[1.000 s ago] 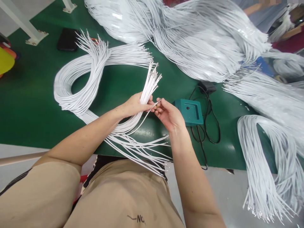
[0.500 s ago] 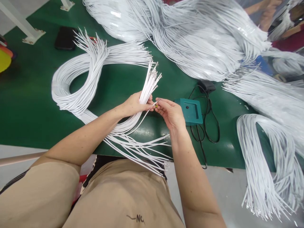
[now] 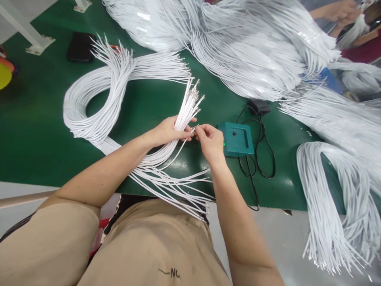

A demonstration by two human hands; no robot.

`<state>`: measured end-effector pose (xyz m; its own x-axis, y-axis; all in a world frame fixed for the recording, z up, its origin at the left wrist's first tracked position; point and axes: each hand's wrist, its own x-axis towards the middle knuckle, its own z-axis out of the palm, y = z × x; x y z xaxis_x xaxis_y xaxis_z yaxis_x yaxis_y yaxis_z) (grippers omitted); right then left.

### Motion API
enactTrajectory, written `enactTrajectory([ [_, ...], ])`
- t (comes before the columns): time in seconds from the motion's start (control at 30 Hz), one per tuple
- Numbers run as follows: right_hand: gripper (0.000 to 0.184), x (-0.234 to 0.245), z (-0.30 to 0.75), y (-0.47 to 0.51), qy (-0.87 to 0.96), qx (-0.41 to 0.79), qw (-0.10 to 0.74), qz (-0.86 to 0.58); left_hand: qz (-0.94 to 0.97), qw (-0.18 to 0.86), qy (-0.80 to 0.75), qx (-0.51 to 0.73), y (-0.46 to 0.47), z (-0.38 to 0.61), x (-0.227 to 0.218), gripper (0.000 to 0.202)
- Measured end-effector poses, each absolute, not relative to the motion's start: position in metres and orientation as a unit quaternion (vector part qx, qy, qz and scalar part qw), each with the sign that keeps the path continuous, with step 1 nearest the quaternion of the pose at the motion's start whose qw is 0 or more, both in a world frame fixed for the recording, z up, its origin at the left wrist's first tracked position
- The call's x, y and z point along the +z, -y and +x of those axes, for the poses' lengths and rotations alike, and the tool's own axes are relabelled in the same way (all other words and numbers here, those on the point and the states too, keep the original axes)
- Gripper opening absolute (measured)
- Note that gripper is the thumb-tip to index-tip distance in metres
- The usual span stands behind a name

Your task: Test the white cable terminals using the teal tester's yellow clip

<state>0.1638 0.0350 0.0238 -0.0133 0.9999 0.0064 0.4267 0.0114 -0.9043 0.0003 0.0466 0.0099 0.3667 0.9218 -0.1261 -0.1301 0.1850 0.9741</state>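
Note:
My left hand (image 3: 168,131) is closed round a bundle of white cables (image 3: 187,107) whose metal-tipped ends fan up and to the right. The bundle trails down across the table edge toward my lap. My right hand (image 3: 210,141) pinches the tip of a single white cable (image 3: 178,149) just beside the left hand's fingers. A teal box (image 3: 238,139) with a recessed top and a black cord sits on the green table right of my right hand.
A looped coil of white cables (image 3: 89,103) lies at the left. Large heaps of white cables (image 3: 253,51) fill the back, and another hank (image 3: 327,198) hangs over the right edge. A black phone (image 3: 79,47) lies far left. Another person's hands (image 3: 339,10) show at the top right.
My right hand has turned palm-down and shifted slightly toward the left hand, still pinching the single cable's tip. The left hand keeps its grip on the bundle.

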Motion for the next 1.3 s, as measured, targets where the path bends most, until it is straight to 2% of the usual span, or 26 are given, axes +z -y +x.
enactTrajectory([
  [0.13,0.027,0.013,0.161,-0.027,0.773,0.041,0.264,-0.576,0.454,0.703,-0.393,0.381,-0.045,0.002,0.013,0.052],
  [0.23,0.03,0.016,0.166,-0.028,0.828,-0.052,0.181,-0.528,0.449,0.706,-0.403,0.37,-0.045,0.003,0.013,0.044],
  [0.37,0.019,0.027,0.184,-0.042,0.831,-0.057,0.15,-0.533,0.459,0.674,-0.445,0.37,-0.048,0.002,0.012,0.047],
  [0.5,0.01,0.035,0.197,-0.057,0.845,-0.003,0.062,-0.532,0.485,0.643,-0.475,0.355,-0.049,0.001,0.01,0.05],
  [0.57,0.006,0.035,0.199,-0.06,0.85,0.008,0.049,-0.525,0.491,0.634,-0.481,0.354,-0.05,0.001,0.008,0.05],
  [0.83,0.015,0.025,0.204,-0.062,0.866,-0.043,0.078,-0.492,0.513,0.584,-0.534,0.334,-0.052,0.003,0.005,0.052],
  [1.07,0.018,0.027,0.2,-0.063,0.856,-0.033,0.071,-0.51,0.554,0.534,-0.556,0.315,-0.055,0.005,-0.003,0.051],
  [1.2,0.016,0.031,0.201,-0.058,0.848,-0.032,0.075,-0.524,0.535,0.563,-0.544,0.317,-0.054,0.005,-0.001,0.053],
  [1.3,0.026,0.027,0.208,-0.053,0.792,-0.089,0.123,-0.591,0.517,0.587,-0.539,0.313,-0.054,0.005,0.004,0.053],
])
